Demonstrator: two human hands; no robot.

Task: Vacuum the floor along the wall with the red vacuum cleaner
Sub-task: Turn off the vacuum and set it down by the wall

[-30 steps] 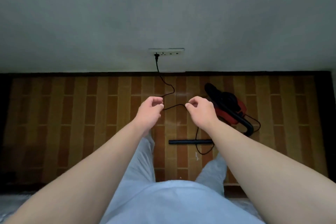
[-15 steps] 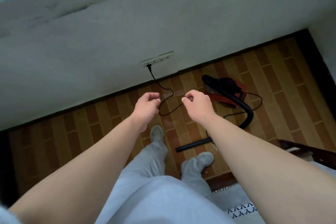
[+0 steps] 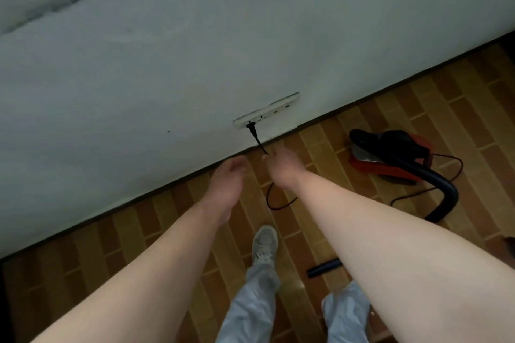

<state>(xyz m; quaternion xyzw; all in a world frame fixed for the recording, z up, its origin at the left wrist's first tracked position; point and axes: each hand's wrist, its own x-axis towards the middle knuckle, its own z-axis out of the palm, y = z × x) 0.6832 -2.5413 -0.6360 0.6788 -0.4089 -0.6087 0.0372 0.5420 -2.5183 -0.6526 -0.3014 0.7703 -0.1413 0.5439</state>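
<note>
Left hand (image 3: pixel 225 184), right hand (image 3: pixel 284 170) blurred below socket (image 3: pixel 267 110); can't tell if fingers (image 3: pixel 276 152) grip cord (image 3: pixel 278 205). Red vacuum cleaner (image 3: pixel 390 160) right of socket, plugged ready.

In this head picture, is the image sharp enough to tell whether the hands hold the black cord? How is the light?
Head view: dim, flat light, no glare; left hand and right hand smeared by motion blur, so any grip on the black cord cannot be judged; red vacuum cleaner and wall socket soft but readable.
</note>
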